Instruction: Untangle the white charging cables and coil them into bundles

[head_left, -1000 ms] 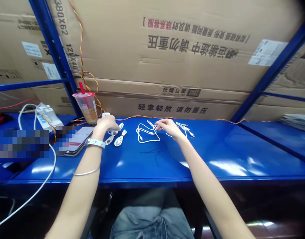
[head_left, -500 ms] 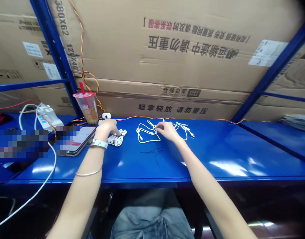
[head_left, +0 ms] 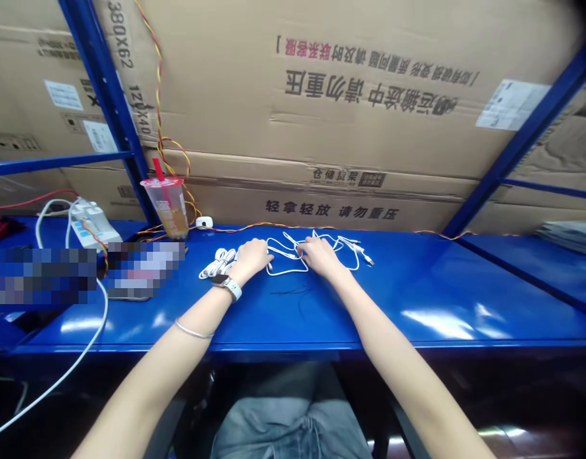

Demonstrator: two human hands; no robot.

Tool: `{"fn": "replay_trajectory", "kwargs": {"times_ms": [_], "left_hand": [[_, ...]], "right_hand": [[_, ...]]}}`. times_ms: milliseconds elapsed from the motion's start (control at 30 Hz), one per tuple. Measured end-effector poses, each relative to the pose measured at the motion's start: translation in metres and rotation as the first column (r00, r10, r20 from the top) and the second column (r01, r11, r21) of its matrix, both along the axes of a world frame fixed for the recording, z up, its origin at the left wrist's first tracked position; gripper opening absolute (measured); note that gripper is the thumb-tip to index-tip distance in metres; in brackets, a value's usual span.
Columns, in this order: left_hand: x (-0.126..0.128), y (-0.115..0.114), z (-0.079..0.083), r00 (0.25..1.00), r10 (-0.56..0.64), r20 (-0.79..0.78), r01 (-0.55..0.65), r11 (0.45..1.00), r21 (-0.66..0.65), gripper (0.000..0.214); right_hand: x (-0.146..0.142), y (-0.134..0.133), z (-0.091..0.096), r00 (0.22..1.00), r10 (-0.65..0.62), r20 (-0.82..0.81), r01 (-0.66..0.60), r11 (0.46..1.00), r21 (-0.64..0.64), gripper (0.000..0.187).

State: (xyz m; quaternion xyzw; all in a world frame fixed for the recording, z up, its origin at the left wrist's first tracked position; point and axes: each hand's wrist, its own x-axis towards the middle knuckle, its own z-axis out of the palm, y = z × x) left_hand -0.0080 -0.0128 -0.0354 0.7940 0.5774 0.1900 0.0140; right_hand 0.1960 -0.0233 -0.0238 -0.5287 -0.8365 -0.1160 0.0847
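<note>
The surface (head_left: 417, 299) is free at the right and near the front edge; the cup (head_left: 168, 207) and coiled cables (head_left: 219, 262) block the left.

Cardboard boxes (head_left: 321, 115) stand behind blue shelving (head_left: 417, 299), apparently metal

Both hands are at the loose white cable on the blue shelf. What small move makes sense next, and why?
Probably close both hands on the loose white cable and gather it into a loop. The left hand and right hand sit at either side of it, it lies uncoiled, and coiled cables lie just beside the left hand.
</note>
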Motion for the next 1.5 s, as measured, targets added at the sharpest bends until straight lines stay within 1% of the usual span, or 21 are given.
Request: {"fn": "replay_trajectory", "kwargs": {"times_ms": [133,200,233,267,333,400,433,467,533,633,700,767,867,967,1067,1167,1233,1267,1367,1433,1500], "left_hand": [[-0.006,0.007,0.003,0.990,0.137,0.041,-0.135,0.990,-0.033,0.011],[-0.007,0.010,0.009,0.963,0.150,0.224,-0.146,0.989,-0.036,0.010],[-0.006,0.011,0.012,0.917,0.140,0.373,-0.135,0.990,-0.040,0.011],[-0.005,0.012,0.015,0.831,0.124,0.543,-0.110,0.992,-0.058,0.011],[0.000,0.010,0.021,0.535,0.103,0.839,0.015,0.991,-0.131,0.009],[0.005,0.005,0.025,0.221,0.153,0.963,0.233,0.951,-0.205,0.008],[0.007,0.003,0.027,0.117,0.196,0.974,0.340,0.913,-0.224,0.009],[0.010,0.000,0.028,0.051,0.241,0.969,0.418,0.876,-0.240,0.010],[0.013,-0.005,0.029,-0.021,0.300,0.954,0.474,0.843,-0.254,0.013],[0.016,-0.007,0.028,-0.073,0.285,0.956,0.441,0.869,-0.225,0.022],[0.017,-0.006,0.028,-0.091,0.250,0.964,0.450,0.874,-0.184,0.032],[0.018,-0.006,0.029,-0.104,0.230,0.968,0.480,0.864,-0.154,0.038],[0.017,-0.008,0.033,-0.087,0.233,0.969,0.512,0.845,-0.157,0.032],[0.015,-0.009,0.039,-0.055,0.219,0.974,0.517,0.841,-0.159,0.022],[0.011,-0.008,0.042,-0.036,0.173,0.984,0.502,0.855,-0.132,0.022],[0.008,-0.007,0.042,0.024,0.137,0.990,0.453,0.881,-0.133,0.022],[0.008,-0.006,0.039,0.127,0.114,0.985,0.421,0.893,-0.158,0.022],[0.008,-0.006,0.037,0.209,0.103,0.973,0.391,0.903,-0.179,0.023],[0.010,-0.006,0.029,0.553,0.055,0.831,0.219,0.953,-0.209,0.026],[0.011,-0.007,0.024,0.741,0.025,0.671,0.122,0.977,-0.172,0.028],[0.013,-0.007,0.020,0.835,0.007,0.550,0.112,0.977,-0.182,0.028]], "right_hand": [[0.004,0.001,0.003,0.999,0.028,-0.032,-0.028,0.999,0.015,0.019],[0.006,0.001,0.006,0.990,0.084,-0.115,-0.078,0.996,0.052,0.016],[0.007,0.000,0.007,0.976,0.130,-0.173,-0.118,0.990,0.078,0.014],[0.006,0.000,0.008,0.953,0.189,-0.236,-0.168,0.980,0.105,0.012],[0.003,-0.001,0.008,0.878,0.313,-0.363,-0.277,0.949,0.148,0.010],[-0.002,-0.002,0.008,0.790,0.410,-0.455,-0.377,0.911,0.168,0.010],[-0.006,-0.003,0.008,0.757,0.440,-0.484,-0.412,0.895,0.169,0.010],[-0.009,-0.004,0.007,0.733,0.458,-0.503,-0.438,0.884,0.167,0.010],[-0.015,-0.006,0.006,0.711,0.466,-0.526,-0.462,0.874,0.149,0.009],[-0.017,-0.006,0.005,0.719,0.435,-0.543,-0.457,0.884,0.103,0.009],[-0.015,-0.006,0.006,0.753,0.406,-0.518,-0.419,0.903,0.098,0.019],[-0.010,-0.004,0.006,0.823,0.329,-0.463,-0.313,0.943,0.115,0.030],[-0.002,-0.004,0.007,0.941,0.071,-0.329,-0.043,0.995,0.093,0.037],[0.004,-0.004,0.008,0.977,-0.150,-0.153,0.155,0.988,0.020,0.034],[0.008,-0.006,0.011,0.977,-0.213,-0.030,0.212,0.977,-0.026,0.026],[0.008,-0.007,0.016,0.974,-0.227,-0.023,0.226,0.974,-0.037,0.022],[0.009,-0.007,0.019,0.967,-0.235,-0.093,0.234,0.972,-0.022,0.024],[0.010,-0.006,0.020,0.962,-0.229,-0.151,0.229,0.973,-0.019,0.024],[0.012,-0.005,0.022,0.921,-0.167,-0.352,0.160,0.986,-0.049,0.022],[0.014,-0.006,0.024,0.898,-0.113,-0.426,0.078,0.992,-0.098,0.020],[0.015,-0.009,0.027,0.897,-0.069,-0.437,0.000,0.988,-0.154,0.018]]}}
